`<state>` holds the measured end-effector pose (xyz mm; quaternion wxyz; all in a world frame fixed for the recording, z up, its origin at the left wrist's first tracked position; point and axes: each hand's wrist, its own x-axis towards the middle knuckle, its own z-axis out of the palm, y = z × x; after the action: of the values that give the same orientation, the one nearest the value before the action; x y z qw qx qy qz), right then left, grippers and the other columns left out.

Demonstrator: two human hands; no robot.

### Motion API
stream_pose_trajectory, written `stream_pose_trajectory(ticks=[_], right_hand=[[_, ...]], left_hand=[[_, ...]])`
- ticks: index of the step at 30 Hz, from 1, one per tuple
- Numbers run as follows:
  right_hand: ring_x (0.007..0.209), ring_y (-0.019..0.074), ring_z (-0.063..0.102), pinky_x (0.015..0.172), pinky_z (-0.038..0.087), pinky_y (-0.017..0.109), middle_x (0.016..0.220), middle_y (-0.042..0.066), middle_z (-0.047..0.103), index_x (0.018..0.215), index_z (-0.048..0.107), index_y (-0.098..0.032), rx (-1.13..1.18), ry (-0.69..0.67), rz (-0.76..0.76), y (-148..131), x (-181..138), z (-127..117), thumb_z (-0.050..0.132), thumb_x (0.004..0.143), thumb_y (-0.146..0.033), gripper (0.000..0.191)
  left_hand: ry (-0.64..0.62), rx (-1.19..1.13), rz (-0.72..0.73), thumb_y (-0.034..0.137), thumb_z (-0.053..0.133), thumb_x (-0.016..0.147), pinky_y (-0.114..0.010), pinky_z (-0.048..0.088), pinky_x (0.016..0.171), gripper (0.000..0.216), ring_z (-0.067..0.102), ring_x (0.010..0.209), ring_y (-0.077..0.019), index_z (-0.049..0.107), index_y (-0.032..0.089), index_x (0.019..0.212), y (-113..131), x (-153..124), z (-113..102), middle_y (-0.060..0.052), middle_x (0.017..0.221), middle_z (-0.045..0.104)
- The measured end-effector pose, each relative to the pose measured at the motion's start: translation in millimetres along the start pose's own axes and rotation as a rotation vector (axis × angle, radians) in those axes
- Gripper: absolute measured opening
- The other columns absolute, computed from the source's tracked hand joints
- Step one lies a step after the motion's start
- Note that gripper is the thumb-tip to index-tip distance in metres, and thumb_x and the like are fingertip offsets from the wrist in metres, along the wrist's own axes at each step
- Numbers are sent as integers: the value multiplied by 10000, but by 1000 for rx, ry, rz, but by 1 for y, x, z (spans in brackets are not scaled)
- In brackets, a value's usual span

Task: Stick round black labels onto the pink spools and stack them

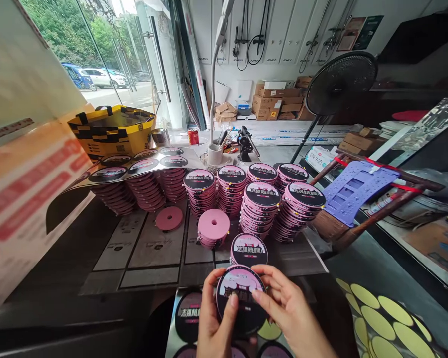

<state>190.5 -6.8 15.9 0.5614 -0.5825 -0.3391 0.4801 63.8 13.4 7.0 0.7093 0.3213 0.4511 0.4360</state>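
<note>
Between my left hand (215, 318) and my right hand (289, 308) is a round disc with a black and pink printed label (244, 318). My fingers grip its rim from both sides, and both thumbs press on the label face. Under my hands lies a sheet of round stickers (188, 314), partly covered; one spot on it shows pale yellow. Just beyond the held disc sits a labelled disc (250, 250). Farther back are a short stack of plain pink discs (214, 224), each with a centre hole, and a single darker pink disc (169, 218).
Tall stacks of labelled discs (261, 211) line the table's back, with more stacks (145, 191) under a sticker sheet at left. A yellow bag (114, 132), a white cup (214, 155) and a red can (193, 136) stand behind. Rightward are a fan (339, 84) and purple stool (358, 191).
</note>
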Motion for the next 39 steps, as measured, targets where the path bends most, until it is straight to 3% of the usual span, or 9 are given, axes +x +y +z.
stream_pose_trajectory(ticks=[3, 5, 10, 14, 20, 23, 26, 30, 39], right_hand=[[656, 170, 618, 483, 423, 216, 791, 45, 675, 922, 609, -185, 36, 14, 47, -12, 14, -10, 654, 710, -385, 295], [596, 155, 596, 450, 403, 211, 765, 40, 667, 935, 595, -180, 12, 76, 27, -19, 29, -18, 644, 703, -417, 335], [489, 117, 500, 389, 312, 196, 663, 12, 619, 907, 595, -157, -154, 136, -92, -12, 63, -27, 618, 700, -424, 338], [494, 124, 502, 428, 356, 230, 692, 12, 599, 938, 608, -157, -275, 170, -148, -6, 68, -25, 575, 745, -404, 316], [612, 137, 535, 626, 442, 289, 986, 62, 581, 997, 592, -206, -573, 326, -272, -3, 18, -45, 527, 814, -353, 244], [735, 188, 614, 651, 494, 280, 843, 53, 634, 826, 614, -228, -736, 257, -230, 38, -29, -60, 470, 853, -327, 177], [908, 244, 646, 768, 535, 317, 996, 83, 672, 940, 655, -228, -835, 220, -163, 93, -66, -69, 549, 787, -322, 209], [974, 267, 631, 825, 531, 347, 1068, 106, 665, 956, 687, -207, -861, 300, -159, 136, -82, -66, 566, 776, -275, 228], [780, 219, 654, 665, 570, 308, 823, 96, 674, 795, 701, -203, -981, 373, -443, 137, -74, -59, 505, 845, -266, 211]], left_hand=[[-202, -93, 52, 363, 705, 670, -266, 532, 579, 727, 628, 845, -219, 312, 364, 1282, -11, 1, -4, -74, 1166, 565], [-270, 18, 144, 317, 659, 720, -288, 531, 663, 750, 628, 880, -212, 241, 382, 1340, -22, 3, -16, -83, 1194, 561], [-333, 887, 431, 48, 505, 708, -396, 457, 906, 554, 591, 1030, -256, 547, 303, 1197, -47, 17, -54, -78, 1138, 649], [-412, 1116, 470, 15, 535, 661, -455, 442, 917, 510, 592, 1028, -302, 653, 305, 1063, -51, 29, -64, -80, 1073, 690], [-662, 1215, 488, 43, 541, 724, -472, 383, 978, 499, 518, 1156, -290, 593, 300, 1148, -47, 34, -44, -95, 1203, 625], [-825, 1219, 504, 82, 589, 716, -491, 310, 1028, 540, 439, 1232, -286, 537, 299, 1208, -55, 32, -26, -79, 1303, 544], [-949, 1211, 528, 110, 647, 687, -512, 238, 1061, 621, 401, 1261, -276, 481, 290, 1258, -68, 30, -12, -68, 1319, 526], [-977, 1244, 551, 153, 706, 661, -563, 246, 1042, 617, 438, 1229, -304, 508, 259, 1235, -79, 31, -10, -89, 1276, 562], [-820, 1273, 622, 286, 572, 811, -591, 359, 975, 229, 557, 1115, -285, 648, 245, 1022, -88, 25, -15, -23, 1121, 675]])
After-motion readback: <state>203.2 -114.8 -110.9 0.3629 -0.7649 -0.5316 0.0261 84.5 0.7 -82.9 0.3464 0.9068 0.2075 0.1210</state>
